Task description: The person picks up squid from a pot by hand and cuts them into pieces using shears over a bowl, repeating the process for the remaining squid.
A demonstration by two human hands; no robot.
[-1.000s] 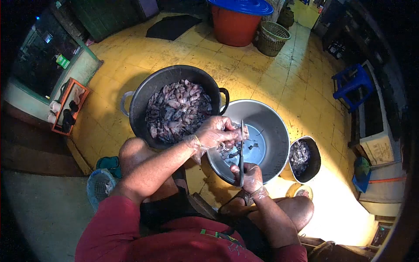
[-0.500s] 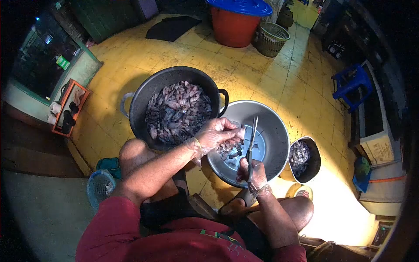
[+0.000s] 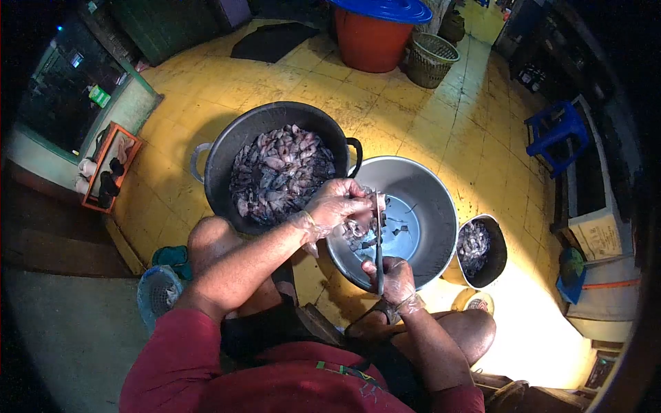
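My left hand [image 3: 334,208], in a clear plastic glove, pinches a pale piece of squid [image 3: 372,203] over the left side of a grey basin [image 3: 437,206]. My right hand [image 3: 394,279], also gloved, is closed round the handles of scissors [image 3: 379,251], whose blades point away from me beside the squid piece. Cut pieces and dark strips lie in the basin below. To the left, a large black pot [image 3: 220,148] holds a heap of small squid [image 3: 279,168].
An oval container [image 3: 501,258] with more squid stands right of the basin. A blue basket [image 3: 146,299] sits by my left knee. Farther off are a red tub [image 3: 365,41], a wicker basket [image 3: 430,62], a blue stool [image 3: 554,134] and an orange rack [image 3: 131,158].
My right hand has moved slightly left and toward me. The scissors have swung left, and their blades, apart before, now look closed at the squid piece.
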